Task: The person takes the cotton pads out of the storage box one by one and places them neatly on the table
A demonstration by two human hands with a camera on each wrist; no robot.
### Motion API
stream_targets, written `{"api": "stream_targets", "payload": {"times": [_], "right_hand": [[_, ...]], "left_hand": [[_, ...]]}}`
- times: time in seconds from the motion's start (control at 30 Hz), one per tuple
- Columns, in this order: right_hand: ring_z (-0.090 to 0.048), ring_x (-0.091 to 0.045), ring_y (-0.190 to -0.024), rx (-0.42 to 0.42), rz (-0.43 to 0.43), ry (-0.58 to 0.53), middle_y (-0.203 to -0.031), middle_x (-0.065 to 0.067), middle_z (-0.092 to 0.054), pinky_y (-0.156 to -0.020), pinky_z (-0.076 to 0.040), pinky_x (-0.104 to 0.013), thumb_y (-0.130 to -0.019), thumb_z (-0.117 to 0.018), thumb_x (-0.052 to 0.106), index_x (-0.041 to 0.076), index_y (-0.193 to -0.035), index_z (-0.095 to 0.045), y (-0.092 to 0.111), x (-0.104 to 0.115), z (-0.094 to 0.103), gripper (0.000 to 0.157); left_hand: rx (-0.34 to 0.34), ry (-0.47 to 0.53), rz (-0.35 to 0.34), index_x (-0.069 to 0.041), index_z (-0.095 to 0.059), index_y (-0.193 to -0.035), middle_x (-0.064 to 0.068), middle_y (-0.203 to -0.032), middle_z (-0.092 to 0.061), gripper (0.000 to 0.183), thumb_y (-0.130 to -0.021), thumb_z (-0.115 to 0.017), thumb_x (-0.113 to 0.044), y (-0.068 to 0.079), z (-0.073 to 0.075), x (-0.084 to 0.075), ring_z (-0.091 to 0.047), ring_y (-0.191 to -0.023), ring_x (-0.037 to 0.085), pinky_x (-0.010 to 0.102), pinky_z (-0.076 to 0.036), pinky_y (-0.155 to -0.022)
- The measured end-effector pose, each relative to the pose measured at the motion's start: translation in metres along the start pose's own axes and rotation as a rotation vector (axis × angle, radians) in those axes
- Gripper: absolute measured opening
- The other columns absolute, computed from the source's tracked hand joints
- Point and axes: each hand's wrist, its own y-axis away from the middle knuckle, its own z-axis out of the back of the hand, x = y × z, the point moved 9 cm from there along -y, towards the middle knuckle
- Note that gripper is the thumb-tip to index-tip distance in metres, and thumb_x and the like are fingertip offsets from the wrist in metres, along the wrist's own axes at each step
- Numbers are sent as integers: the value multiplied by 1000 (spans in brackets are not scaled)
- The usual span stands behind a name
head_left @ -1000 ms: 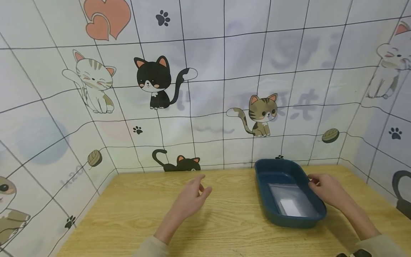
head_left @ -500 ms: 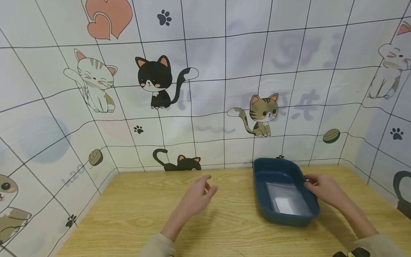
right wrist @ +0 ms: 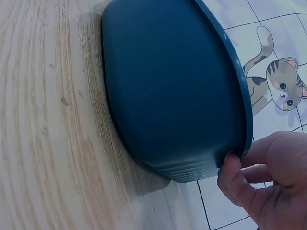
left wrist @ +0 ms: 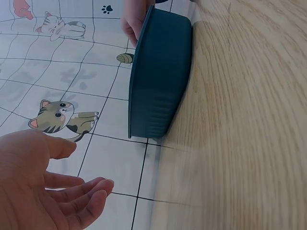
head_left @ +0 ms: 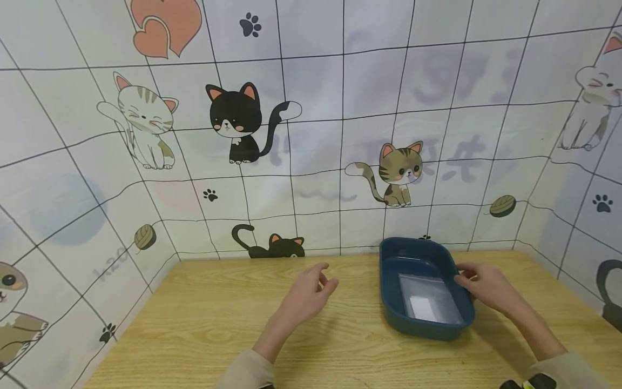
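Observation:
A dark blue plastic bin (head_left: 423,328) with rounded corners stands toward the right of the wooden table. Inside it lies a clear zip bag (head_left: 442,303) with a white rectangle (head_left: 421,309) in it. My right hand (head_left: 488,287) pinches the bin's right rim; in the right wrist view the thumb of that hand (right wrist: 268,184) presses the outer wall just under the lip. Over the table to the left of the bin hovers my left hand (head_left: 306,296), holding nothing. The left wrist view shows this hand (left wrist: 43,187) with fingers loosely bent, apart from the bin (left wrist: 158,81).
Pale wood-grain table (head_left: 218,324) runs back to a wall covering (head_left: 316,135) printed with a grid and cartoon cats. The same covering rises on the left and right sides. Bare tabletop lies left of the bin and in front of it.
The bin has slid left along the table with my right hand on its rim. My left hand has moved right, closer to the bin.

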Motion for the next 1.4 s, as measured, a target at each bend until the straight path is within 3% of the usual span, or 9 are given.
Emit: {"api": "stream_targets", "payload": {"times": [0.5,0.9,1.4], "right_hand": [[-67,-20,-68,22,12,-77,-96,-19,-66,-59,-57,-35,-99,-61,8,-24,-132,-46,2,5,-5,48],[-65,-19,-63,42,8,-127,-98,-16,-66,-60,-57,-35,-101,-61,11,-24,-135,-42,4,9,-10,53],[-65,-19,-63,36,15,-123,-96,-13,-65,-60,-56,-34,-101,-62,13,-24,-136,-42,5,12,-12,54]], "left_hand": [[2,48,-33,3,-52,-140,0,-94,-61,46,-106,-53,-28,-10,-6,-20,-59,-80,12,31,-51,-74],[-8,77,-60,2,-59,-132,6,-98,-65,39,-104,-56,-25,-19,-8,-36,-61,-81,14,31,-52,-73],[2,157,-90,4,-63,-125,5,-93,-68,34,-99,-62,-17,-34,-23,-55,-63,-77,11,24,-51,-69]]}}
